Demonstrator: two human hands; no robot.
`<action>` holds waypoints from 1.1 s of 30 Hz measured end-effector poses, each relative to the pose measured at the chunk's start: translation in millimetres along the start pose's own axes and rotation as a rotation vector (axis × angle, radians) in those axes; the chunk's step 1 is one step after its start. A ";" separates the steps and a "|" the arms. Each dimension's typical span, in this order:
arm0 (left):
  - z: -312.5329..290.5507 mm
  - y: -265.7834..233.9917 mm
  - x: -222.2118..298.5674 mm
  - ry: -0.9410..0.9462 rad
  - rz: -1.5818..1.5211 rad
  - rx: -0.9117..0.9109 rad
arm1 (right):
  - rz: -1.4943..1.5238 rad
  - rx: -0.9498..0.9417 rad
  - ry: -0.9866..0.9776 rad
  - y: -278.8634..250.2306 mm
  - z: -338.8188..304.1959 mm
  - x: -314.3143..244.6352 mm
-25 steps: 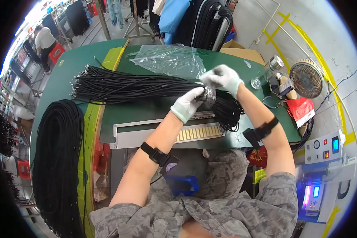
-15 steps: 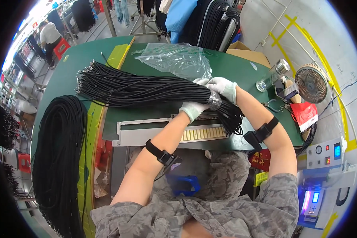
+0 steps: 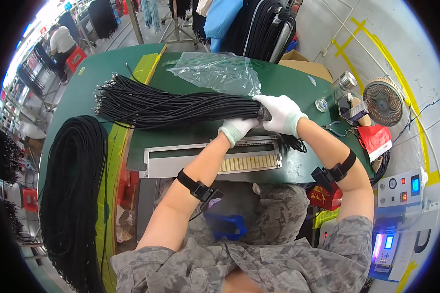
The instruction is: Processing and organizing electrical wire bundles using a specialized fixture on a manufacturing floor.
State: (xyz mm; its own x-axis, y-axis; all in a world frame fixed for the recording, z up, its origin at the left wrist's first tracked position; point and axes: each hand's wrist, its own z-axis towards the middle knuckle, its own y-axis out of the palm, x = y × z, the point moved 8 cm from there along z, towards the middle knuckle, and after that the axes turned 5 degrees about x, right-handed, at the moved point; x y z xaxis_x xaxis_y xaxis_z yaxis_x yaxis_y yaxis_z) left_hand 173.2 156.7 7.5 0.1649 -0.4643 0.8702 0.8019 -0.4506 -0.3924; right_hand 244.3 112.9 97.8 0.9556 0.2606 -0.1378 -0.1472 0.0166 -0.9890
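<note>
A thick bundle of black cables lies across the green table, its metal-tipped ends fanned out at the left. My right hand, in a white glove, is closed round the bundle's right end, over the clear wrapping. Cable ends hang out below that glove. From the near side my left hand, also gloved, grips the bundle just left of the wrapping; its fingertips are hidden. Below my hands sits a metal frame with a row of pale yellow blocks.
A coiled heap of black cable lies at the left, beside a yellow-taped edge. Clear plastic sheeting is spread behind the bundle. At the right are a glass bottle, pliers, a fan and a control box.
My right hand has moved from above the wrapping down over it, covering most of it and the cable ends. My left hand has shifted slightly up and to the right.
</note>
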 end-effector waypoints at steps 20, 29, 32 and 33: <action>-36.7 11.2 86.6 -0.072 -0.340 -0.122 | -0.366 0.242 -0.004 57.7 28.6 66.0; -23.7 -43.5 42.6 -0.129 -1.116 0.393 | 1.119 0.040 0.181 22.0 -3.1 3.4; -36.6 -50.2 36.5 -0.190 -1.022 0.660 | 0.649 0.266 0.169 -15.1 3.5 46.4; -38.2 -49.0 38.2 -0.189 -1.029 0.645 | 0.405 0.373 0.166 -36.5 1.4 65.0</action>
State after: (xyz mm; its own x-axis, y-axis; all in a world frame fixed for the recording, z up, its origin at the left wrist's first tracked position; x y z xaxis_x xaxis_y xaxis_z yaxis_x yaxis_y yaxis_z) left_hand 118.3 132.0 48.6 -0.6749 0.0268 0.7374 0.7354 -0.0574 0.6752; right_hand 311.4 130.6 125.1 0.8270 0.1627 -0.5382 -0.5613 0.2947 -0.7733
